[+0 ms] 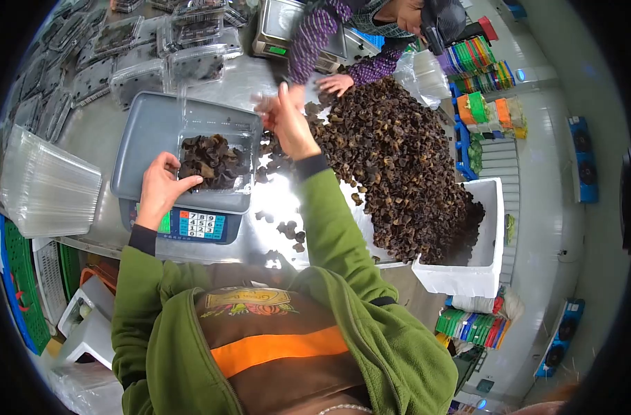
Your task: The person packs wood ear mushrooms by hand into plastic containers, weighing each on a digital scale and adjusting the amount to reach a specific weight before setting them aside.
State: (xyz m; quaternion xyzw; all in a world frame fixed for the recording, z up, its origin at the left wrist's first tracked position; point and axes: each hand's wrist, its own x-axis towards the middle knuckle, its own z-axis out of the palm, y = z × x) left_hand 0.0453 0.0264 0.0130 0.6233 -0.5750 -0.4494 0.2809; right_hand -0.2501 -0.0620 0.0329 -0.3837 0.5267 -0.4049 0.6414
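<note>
On the grey tray of a digital scale [146, 114] sits a clear plastic box [243, 138] with dark brown wood ear mushrooms [211, 162] in it. My left hand [162, 188] grips the near left side of this box, its thumb along the rim and its fingers over the edge. Above the table, between the scale and a big heap of wood ear mushrooms [391, 152], hovers my right hand [291, 124]. Its thumb points up; the fingers are smeared by motion, so what they hold, if anything, does not show.
Filled clear boxes [139, 76] crowd the far left, and nested boxes [49, 183] stand at the left edge. Across the table, a co-worker's hand [336, 84] touches the heap, near another scale [281, 31]. A white foam box [492, 235] lies at the heap's right end.
</note>
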